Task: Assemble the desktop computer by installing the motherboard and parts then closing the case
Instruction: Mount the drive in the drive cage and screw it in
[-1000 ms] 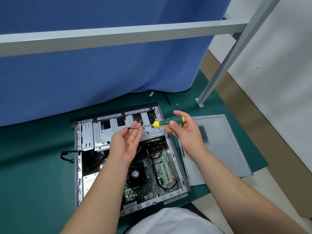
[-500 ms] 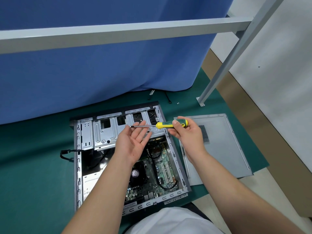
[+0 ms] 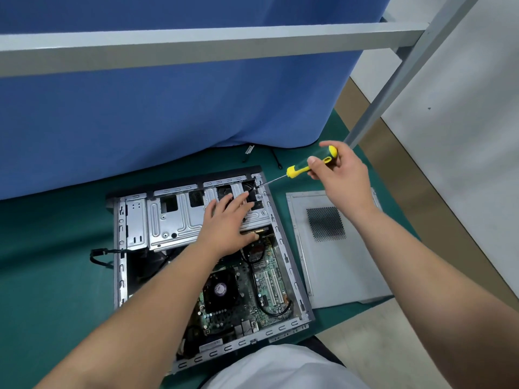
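- Both hands are now apart: the left hand (image 3: 227, 223) has dropped flat onto the silver metal drive cage (image 3: 174, 217), and the right hand (image 3: 341, 171) has swung the green-and-yellow-handled screwdriver (image 3: 309, 164) to the right.
- Right fingers are curling round the handle; left fingers are lying straight, holding nothing.
- Its shaft is slanting down-left, tip meeting the far right corner of the open grey computer case (image 3: 292, 265), just beyond the left fingertips.
- Flat grey side panel (image 3: 337, 262) is lying right of the case on the green table (image 3: 56, 276).

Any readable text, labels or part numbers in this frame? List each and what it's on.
None legible.
CPU fan hub sticker: print blurred.
White label on the case bottom edge, near the ports: too small to read.
Motherboard silkscreen: too small.
Screwdriver handle and side panel: no text seen.
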Demonstrator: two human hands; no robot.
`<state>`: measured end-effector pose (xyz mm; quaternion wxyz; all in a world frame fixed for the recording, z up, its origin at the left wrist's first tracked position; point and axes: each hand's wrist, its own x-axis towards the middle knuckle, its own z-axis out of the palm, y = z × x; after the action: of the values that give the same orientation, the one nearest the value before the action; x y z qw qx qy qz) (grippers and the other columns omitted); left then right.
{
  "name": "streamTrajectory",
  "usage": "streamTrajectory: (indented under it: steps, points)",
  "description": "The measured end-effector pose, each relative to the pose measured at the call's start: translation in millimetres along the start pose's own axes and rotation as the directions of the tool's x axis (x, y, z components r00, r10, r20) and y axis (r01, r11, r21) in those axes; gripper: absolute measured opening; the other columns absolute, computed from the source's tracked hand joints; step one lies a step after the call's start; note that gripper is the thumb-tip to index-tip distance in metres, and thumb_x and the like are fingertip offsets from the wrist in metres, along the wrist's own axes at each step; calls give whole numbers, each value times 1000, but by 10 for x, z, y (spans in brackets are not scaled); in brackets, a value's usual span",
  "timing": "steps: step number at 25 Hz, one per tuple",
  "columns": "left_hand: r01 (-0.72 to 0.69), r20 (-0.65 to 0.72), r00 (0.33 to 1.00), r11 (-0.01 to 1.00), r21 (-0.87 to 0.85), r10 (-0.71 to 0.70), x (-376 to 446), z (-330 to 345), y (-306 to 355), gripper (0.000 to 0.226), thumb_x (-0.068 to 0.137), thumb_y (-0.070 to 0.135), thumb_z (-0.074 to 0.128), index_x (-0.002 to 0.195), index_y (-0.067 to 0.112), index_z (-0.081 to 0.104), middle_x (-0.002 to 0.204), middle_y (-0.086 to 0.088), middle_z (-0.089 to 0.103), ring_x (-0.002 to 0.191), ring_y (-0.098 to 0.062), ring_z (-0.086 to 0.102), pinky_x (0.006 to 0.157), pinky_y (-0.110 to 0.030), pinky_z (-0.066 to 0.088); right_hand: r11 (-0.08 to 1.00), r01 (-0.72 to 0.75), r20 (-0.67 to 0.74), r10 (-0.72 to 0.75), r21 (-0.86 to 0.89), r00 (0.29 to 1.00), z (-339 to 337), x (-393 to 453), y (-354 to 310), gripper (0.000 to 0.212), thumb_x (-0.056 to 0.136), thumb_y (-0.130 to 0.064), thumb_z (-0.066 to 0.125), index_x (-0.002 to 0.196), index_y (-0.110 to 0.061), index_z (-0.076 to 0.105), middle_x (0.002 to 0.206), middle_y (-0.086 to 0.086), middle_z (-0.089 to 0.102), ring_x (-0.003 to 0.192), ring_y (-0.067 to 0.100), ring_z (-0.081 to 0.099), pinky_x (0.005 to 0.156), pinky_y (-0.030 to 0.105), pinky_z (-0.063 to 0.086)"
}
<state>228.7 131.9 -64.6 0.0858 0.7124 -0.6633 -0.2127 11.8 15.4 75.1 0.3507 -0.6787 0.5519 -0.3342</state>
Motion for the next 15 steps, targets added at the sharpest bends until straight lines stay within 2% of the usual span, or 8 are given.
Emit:
streamTrajectory:
  steps: [3,5,9,15]
  points:
    - [-5,-65,998,995,100,11,0,121,-9,83,84,71,63,154,40,31,170,17,6,156,-22,5,125,-50,-5,966,127,65,-115,-225,991,33,104,-95,37,91,-46,69,124,-33,60,76,-9,64,78,7,67,78,33,55]
    - [-13,-97,995,991,136,27,4,159,-25,76,85,71,61,150,40,35,170,15,8,155,-23,7,124,-51,-4,936,201,122,-171,-291,978,81,148,-162,39,92,-46,68,128,-33,58,73,-13,59,74,4,60,74,28,48]
    - [-10,-132,991,991,137,28,-5,186,-40,71,87,70,60,148,39,41,169,14,13,155,-26,11,125,-53,-1,883,308,250,-228,-355,941,156,193,-284,43,95,-39,67,135,-25,56,76,-10,58,77,15,59,78,36,51]
    - [-8,-144,989,990,140,28,-6,197,-40,70,88,72,56,148,39,41,170,13,14,155,-26,12,125,-52,0,838,385,334,-262,-387,905,223,206,-386,46,97,-36,67,138,-20,55,88,-2,65,80,18,60,86,41,53]
